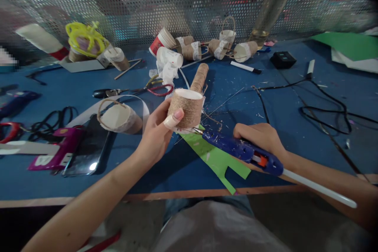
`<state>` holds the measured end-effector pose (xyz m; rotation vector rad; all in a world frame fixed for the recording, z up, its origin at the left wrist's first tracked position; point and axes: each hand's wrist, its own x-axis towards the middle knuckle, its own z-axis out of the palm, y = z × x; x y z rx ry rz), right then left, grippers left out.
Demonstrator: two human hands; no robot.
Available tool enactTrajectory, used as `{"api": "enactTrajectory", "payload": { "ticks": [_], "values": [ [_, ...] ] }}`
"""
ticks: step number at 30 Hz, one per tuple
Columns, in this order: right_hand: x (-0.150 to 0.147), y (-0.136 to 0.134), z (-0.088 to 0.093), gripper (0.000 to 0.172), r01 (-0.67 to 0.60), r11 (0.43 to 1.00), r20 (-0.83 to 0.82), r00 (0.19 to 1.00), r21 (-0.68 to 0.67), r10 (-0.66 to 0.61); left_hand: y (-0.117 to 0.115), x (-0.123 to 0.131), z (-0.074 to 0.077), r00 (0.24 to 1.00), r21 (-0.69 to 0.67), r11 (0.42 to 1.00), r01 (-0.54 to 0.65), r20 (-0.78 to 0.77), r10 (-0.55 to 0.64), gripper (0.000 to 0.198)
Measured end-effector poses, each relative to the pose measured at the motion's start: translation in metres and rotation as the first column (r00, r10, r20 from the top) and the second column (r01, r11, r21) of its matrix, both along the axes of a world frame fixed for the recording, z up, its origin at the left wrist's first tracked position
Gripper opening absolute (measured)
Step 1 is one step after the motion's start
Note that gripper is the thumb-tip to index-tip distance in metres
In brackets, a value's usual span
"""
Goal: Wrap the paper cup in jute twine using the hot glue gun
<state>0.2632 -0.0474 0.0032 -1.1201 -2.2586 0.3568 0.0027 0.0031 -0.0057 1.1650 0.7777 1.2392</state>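
Between the thumb and fingers of my left hand is a small cup wrapped in twine, its white opening facing up. A blue glue gun is gripped in my right hand, with a long white glue stick sticking out of its back end. The gun's metal tip is at the lower right edge of the cup, by a strip of white trim. Beneath the cup and gun lies a green cut sheet. Just behind the cup stands a roll of twine.
A twine-handled cup, a phone and a purple object lie at the left. Red-handled scissors are behind. Several decorated cups line the mesh screen, near a tall bottle. Black cable curls at the right.
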Motion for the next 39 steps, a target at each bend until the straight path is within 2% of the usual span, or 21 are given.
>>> {"api": "enactTrajectory", "payload": {
  "ticks": [4,15,22,25,29,34,36,39],
  "values": [
    [0.001,0.000,0.000,0.024,0.024,1.000,0.045,0.999,0.004,-0.024,0.000,-0.001,0.001,1.000,-0.020,0.999,-0.028,0.008,0.028,0.038],
    [0.001,0.000,0.000,0.027,0.058,0.996,0.006,0.998,-0.067,-0.057,-0.001,-0.001,0.002,0.990,-0.120,0.983,-0.138,0.019,0.141,0.025],
    [0.001,0.005,-0.002,0.026,0.062,0.991,-0.050,0.996,-0.117,-0.068,0.002,0.001,0.008,0.993,-0.161,0.984,-0.078,0.074,0.091,0.026],
    [0.003,0.008,-0.002,0.026,0.062,0.990,-0.081,0.994,-0.127,-0.072,0.002,0.002,0.009,0.992,-0.131,0.991,-0.037,0.116,0.052,0.026],
    [0.000,0.006,0.004,0.026,0.167,0.980,-0.192,0.964,-0.106,-0.185,0.002,0.003,0.007,0.989,-0.111,0.994,-0.012,0.145,0.028,0.024],
    [-0.008,0.001,0.011,0.031,0.359,0.930,-0.360,0.860,-0.078,-0.362,0.000,0.006,0.004,0.995,-0.149,0.989,-0.017,0.097,0.032,0.025],
    [-0.010,0.002,0.008,0.025,0.304,0.946,-0.476,0.819,-0.112,-0.319,-0.001,0.008,0.003,0.997,-0.162,0.987,-0.001,0.077,0.014,0.028],
    [-0.013,0.006,0.001,0.025,0.076,0.990,-0.587,0.799,-0.118,-0.131,-0.003,0.012,0.003,0.998,-0.184,0.983,0.024,0.063,-0.013,0.033]
  ]
}}
